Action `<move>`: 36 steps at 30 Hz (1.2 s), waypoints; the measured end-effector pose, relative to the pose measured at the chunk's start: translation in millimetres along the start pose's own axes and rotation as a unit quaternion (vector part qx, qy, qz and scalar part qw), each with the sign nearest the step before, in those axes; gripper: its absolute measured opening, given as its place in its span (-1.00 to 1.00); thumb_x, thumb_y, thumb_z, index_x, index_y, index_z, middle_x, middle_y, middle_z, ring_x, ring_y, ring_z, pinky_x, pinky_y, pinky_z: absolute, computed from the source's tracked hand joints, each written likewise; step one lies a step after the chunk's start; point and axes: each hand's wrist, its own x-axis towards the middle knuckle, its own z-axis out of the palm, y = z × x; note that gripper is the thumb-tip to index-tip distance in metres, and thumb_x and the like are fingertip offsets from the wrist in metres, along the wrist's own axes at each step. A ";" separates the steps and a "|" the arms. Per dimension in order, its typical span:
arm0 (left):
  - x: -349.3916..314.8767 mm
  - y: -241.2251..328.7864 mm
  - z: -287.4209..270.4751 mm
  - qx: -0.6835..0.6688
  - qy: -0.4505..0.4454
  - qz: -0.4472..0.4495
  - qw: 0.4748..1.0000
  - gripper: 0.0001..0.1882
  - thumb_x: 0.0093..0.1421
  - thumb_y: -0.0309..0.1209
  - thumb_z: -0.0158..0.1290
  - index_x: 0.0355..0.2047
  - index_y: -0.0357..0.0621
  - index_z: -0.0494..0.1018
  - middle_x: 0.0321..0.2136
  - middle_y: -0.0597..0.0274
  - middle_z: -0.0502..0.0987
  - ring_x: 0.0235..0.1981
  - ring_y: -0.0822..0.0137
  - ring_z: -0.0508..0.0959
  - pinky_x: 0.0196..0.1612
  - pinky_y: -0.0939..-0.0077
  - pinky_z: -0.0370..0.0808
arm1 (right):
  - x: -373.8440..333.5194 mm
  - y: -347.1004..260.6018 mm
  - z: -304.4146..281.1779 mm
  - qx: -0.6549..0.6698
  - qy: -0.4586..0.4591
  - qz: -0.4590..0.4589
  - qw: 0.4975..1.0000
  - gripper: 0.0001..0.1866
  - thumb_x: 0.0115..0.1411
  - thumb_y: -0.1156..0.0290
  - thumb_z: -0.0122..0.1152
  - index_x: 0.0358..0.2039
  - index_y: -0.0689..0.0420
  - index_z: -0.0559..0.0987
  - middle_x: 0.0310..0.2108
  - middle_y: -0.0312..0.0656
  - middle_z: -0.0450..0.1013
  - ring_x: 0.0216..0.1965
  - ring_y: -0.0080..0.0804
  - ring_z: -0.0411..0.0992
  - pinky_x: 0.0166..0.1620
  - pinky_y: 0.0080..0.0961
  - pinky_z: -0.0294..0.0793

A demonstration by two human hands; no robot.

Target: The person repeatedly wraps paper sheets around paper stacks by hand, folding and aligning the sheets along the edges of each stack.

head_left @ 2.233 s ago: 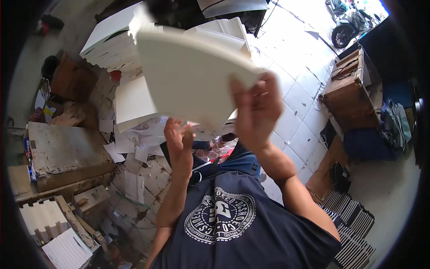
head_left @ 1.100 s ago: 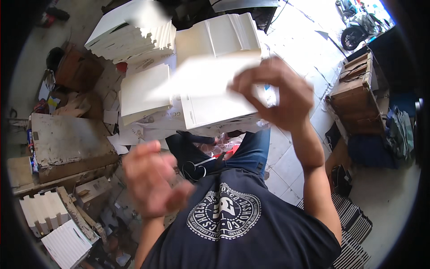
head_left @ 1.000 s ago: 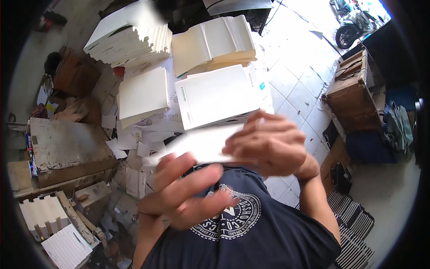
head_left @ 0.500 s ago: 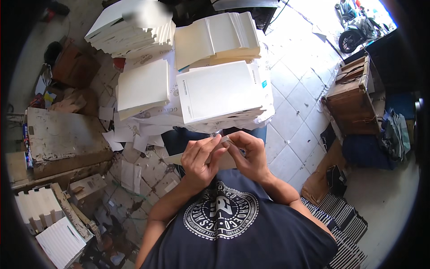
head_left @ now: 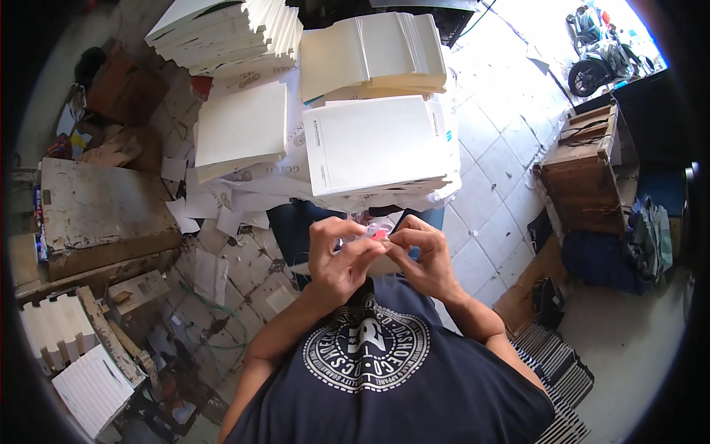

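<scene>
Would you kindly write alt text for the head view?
Seen from above, a person's left hand and right hand meet over a small pink object, in front of stacked white paper sheets on a littered tiled floor.

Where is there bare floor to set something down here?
Bare tiled floor lies between the white sheet stack and the wooden crate. Left of the hands, paper scraps and stacks crowd the floor up to the worn board.

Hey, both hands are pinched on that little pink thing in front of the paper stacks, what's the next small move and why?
Probably peel or pull it apart: left hand and right hand meet fingertip to fingertip on the small pink piece, over the lap, below the white stack.
</scene>
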 end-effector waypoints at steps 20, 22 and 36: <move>4.9 -33.7 -88.3 -0.052 -0.122 -0.328 0.935 -0.59 0.28 -0.14 0.13 -0.05 -0.21 0.54 -0.02 -0.05 0.55 0.06 0.01 0.52 0.04 0.10 0.49 | -4.1 -51.5 -168.4 0.040 0.212 -0.297 0.930 -0.26 0.11 -0.09 0.30 -0.16 0.50 0.53 -0.21 0.10 0.54 -0.25 -0.35 0.53 -0.21 -0.53 0.48; 27.2 -35.1 -86.8 -0.454 -0.089 -0.355 0.812 -0.56 0.41 -0.16 -0.01 0.01 -0.35 0.47 0.00 -0.08 0.54 0.03 0.03 0.56 0.04 0.16 0.52 | 13.8 -52.1 -135.1 0.078 0.212 -0.232 0.946 -0.36 0.13 0.05 0.39 -0.10 0.46 0.55 -0.20 0.01 0.58 -0.19 -0.41 0.56 -0.14 -0.52 0.53; 67.1 -86.7 -11.7 -0.085 0.021 -0.329 0.940 -0.61 0.31 -0.36 0.19 -0.65 -0.12 0.36 -0.67 0.60 0.22 -0.59 0.68 0.06 -0.53 0.63 -0.06 | 107.9 79.1 -104.6 -0.056 0.051 -0.035 0.996 -0.61 0.22 0.10 0.35 -0.43 0.23 0.64 -0.31 -0.11 0.46 -0.16 -0.28 0.38 -0.05 -0.30 0.37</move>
